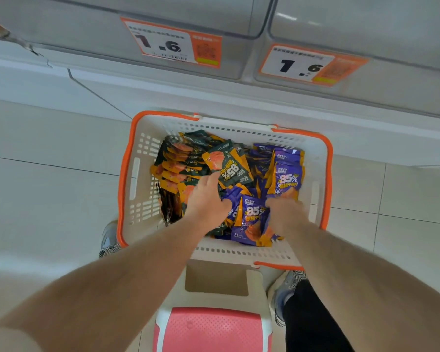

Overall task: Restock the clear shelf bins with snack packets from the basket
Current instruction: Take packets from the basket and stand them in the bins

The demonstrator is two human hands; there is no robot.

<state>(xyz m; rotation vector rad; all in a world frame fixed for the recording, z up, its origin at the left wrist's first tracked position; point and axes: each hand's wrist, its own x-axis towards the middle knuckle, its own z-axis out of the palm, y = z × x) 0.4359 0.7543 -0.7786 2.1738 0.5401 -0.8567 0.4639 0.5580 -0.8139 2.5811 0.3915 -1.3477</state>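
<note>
A white basket with an orange rim point(137, 174) stands on the floor below the shelf. It holds several dark green snack packets point(226, 163) on the left and several purple snack packets point(287, 177) on the right. Both of my hands reach down into it. My left hand point(208, 196) lies among the packets at the basket's middle, its fingers curled onto the green and purple ones. My right hand point(285, 212) grips purple packets near the right side. Two clear shelf bins point(92, 26) point(391, 29) with price labels reading 1.6 hang above.
A pink and white stool point(211, 329) stands just in front of the basket, close to my feet. My shoes point(285, 295) flank it on the pale tiled floor. The white shelf base point(214, 97) runs behind the basket.
</note>
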